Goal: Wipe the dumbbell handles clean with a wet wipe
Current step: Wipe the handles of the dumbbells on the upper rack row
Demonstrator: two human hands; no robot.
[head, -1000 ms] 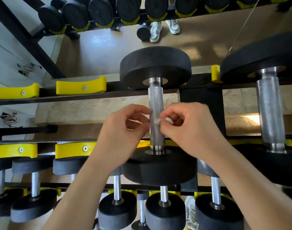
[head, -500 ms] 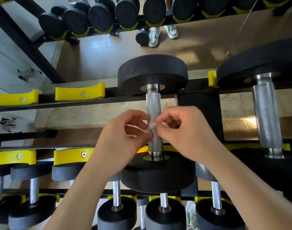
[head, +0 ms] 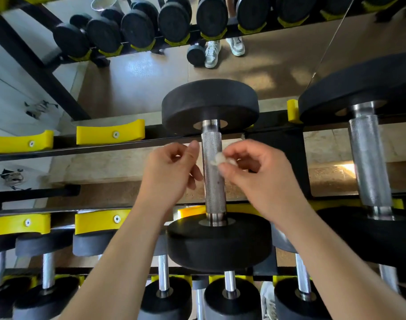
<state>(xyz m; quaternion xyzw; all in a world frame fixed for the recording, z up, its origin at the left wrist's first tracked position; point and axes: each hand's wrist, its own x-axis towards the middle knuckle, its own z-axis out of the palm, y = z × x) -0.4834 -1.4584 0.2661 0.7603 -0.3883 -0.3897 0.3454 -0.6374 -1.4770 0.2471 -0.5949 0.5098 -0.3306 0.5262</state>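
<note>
A black dumbbell with a knurled steel handle (head: 213,181) lies across the top rack rails in the middle of the view. My right hand (head: 257,181) pinches a small crumpled white wet wipe (head: 218,158) against the right side of the handle's upper half. My left hand (head: 172,176) hovers just left of the handle with curled fingers, holding nothing that I can see. A second, larger dumbbell with a steel handle (head: 368,162) lies on the same rack at the right.
Yellow cradles (head: 109,131) line the black rack rails (head: 82,148). Several smaller dumbbells (head: 165,294) sit on the lower tier. A mirror behind reflects another rack row (head: 137,28) and a pair of white shoes (head: 222,48).
Both hands have moved up along the handle and drawn apart. The left hand no longer pinches the wipe with the right; only the right hand holds it now.
</note>
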